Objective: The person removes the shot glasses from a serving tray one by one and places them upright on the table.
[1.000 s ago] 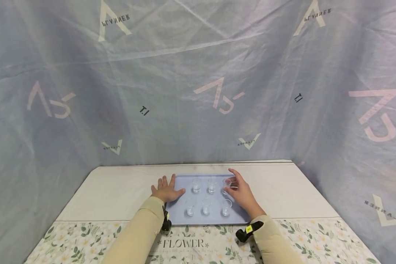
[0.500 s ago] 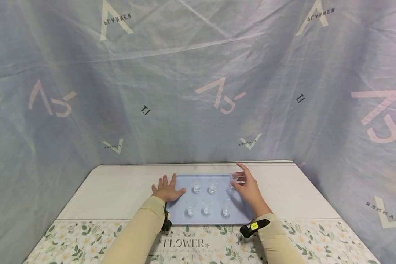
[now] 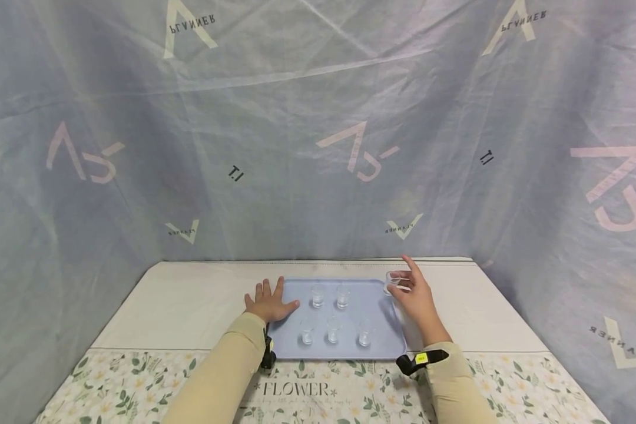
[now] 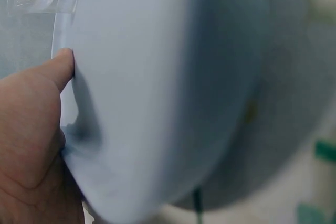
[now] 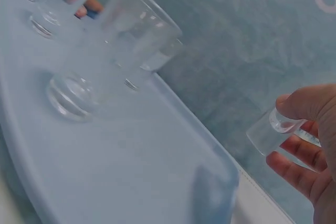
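A small shot glass [image 3: 390, 284] is pinched between the thumb and fingers of my right hand [image 3: 415, 294], raised over the far right corner of the tray. In the right wrist view the held shot glass [image 5: 270, 131] has its thick base close to the thumb, and the index finger points away. On the light blue tray [image 3: 350, 350] stand several more clear shot glasses, such as a back-row glass [image 3: 317, 297] and a front-row glass [image 3: 365, 334]. My left hand [image 3: 269, 304] rests with spread fingers on the tray's left edge, its thumb reaching inside the rim.
The tray lies on a white tabletop [image 3: 191, 312] whose front part is a floral cloth [image 3: 297, 397] with "FLOWER" lettering. Grey printed fabric [image 3: 275, 135] hangs behind and at both sides. Glasses stand to the left of my right hand.
My right hand has lifted the shot glass from the back row's right spot and carried it right and away, toward the tray's far right corner. My left hand has stayed put.
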{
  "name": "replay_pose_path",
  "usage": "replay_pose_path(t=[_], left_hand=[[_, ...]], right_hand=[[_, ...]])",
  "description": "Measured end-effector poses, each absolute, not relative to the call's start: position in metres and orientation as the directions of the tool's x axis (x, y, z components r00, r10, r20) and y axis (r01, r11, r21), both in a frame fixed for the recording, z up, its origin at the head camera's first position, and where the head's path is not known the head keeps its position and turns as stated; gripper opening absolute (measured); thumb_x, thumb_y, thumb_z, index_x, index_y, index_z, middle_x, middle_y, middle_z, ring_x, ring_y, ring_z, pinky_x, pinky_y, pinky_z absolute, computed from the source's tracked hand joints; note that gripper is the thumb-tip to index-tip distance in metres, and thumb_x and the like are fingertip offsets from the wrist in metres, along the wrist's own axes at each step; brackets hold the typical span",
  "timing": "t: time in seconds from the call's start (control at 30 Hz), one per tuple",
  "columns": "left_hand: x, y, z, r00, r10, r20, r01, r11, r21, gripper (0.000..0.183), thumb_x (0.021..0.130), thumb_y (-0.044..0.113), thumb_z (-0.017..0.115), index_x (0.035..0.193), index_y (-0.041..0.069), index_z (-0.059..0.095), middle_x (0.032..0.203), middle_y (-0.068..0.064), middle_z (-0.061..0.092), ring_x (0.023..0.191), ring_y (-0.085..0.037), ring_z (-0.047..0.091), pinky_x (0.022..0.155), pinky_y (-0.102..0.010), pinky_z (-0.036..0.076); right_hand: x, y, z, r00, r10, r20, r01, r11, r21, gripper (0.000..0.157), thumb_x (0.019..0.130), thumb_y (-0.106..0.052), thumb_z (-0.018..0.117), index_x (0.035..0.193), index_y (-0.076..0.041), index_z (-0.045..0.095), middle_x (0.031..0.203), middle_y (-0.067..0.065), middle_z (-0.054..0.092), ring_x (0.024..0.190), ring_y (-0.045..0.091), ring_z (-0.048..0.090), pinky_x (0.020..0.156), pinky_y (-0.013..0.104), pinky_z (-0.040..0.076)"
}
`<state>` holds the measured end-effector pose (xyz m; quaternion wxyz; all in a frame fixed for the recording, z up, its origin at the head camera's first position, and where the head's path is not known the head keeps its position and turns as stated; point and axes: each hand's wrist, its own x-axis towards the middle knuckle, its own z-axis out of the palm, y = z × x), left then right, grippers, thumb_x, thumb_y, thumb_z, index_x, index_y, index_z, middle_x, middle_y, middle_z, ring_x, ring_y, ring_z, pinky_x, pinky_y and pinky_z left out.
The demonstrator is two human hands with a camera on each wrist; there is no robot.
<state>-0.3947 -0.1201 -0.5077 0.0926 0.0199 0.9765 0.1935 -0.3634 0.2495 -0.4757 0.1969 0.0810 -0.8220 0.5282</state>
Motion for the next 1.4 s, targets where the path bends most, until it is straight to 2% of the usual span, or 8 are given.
replay_pose_path(t=[0.2,0.43,0.63,0.9,1.4], left_hand=[[-0.381,-0.113,-0.489,-0.983,0.069,-0.171,-0.002,0.922,0.387,0.095,0.094,0.066,0.053,0.164,0.014,0.015,0.165,-0.03,0.005,0.152,-0.049,0.001,0.115,-0.072,-0.002],[-0.392,-0.113,-0.501,-0.978,0.08,-0.195,0.003,0.931,0.365,0.097,0.093,0.073,0.046,0.165,0.018,0.01,0.166,-0.027,-0.001,0.153,-0.046,-0.004,0.114,-0.072,-0.004],[-0.395,-0.113,-0.505,-0.976,0.073,-0.207,-0.008,0.93,0.367,0.096,0.095,0.07,0.046,0.165,0.019,0.006,0.166,-0.027,-0.004,0.153,-0.046,-0.007,0.114,-0.072,-0.005],[-0.394,-0.112,-0.503,-0.974,0.075,-0.213,-0.008,0.932,0.363,0.097,0.095,0.07,0.047,0.165,0.019,0.004,0.166,-0.027,-0.005,0.153,-0.045,-0.007,0.114,-0.071,-0.005],[-0.399,-0.114,-0.513,-0.973,0.071,-0.221,-0.01,0.939,0.344,0.095,0.096,0.07,0.044,0.165,0.021,0.001,0.167,-0.025,-0.008,0.153,-0.044,-0.009,0.115,-0.07,-0.006]], right_hand=[[-0.363,0.264,-0.478,-0.917,0.103,0.384,-0.313,0.411,-0.856,0.088,0.088,0.005,0.074,0.16,-0.017,0.029,0.122,0.023,0.067,0.109,0.038,0.065,0.087,0.017,0.051],[-0.362,0.275,-0.485,-0.927,0.133,0.352,-0.266,0.43,-0.863,0.088,0.088,0.005,0.074,0.161,-0.016,0.028,0.123,0.024,0.066,0.111,0.039,0.065,0.085,0.014,0.05],[-0.363,0.281,-0.493,-0.932,0.16,0.325,-0.227,0.439,-0.869,0.087,0.089,0.006,0.072,0.161,-0.017,0.028,0.124,0.025,0.065,0.111,0.039,0.064,0.084,0.015,0.049],[-0.363,0.286,-0.499,-0.931,0.169,0.323,-0.218,0.452,-0.865,0.085,0.09,0.004,0.072,0.16,-0.016,0.028,0.125,0.024,0.065,0.11,0.038,0.065,0.079,0.01,0.047],[-0.366,0.286,-0.51,-0.944,0.141,0.297,-0.197,0.483,-0.853,0.084,0.089,0.005,0.072,0.159,-0.016,0.029,0.124,0.021,0.066,0.11,0.036,0.064,0.091,0.032,0.051]])
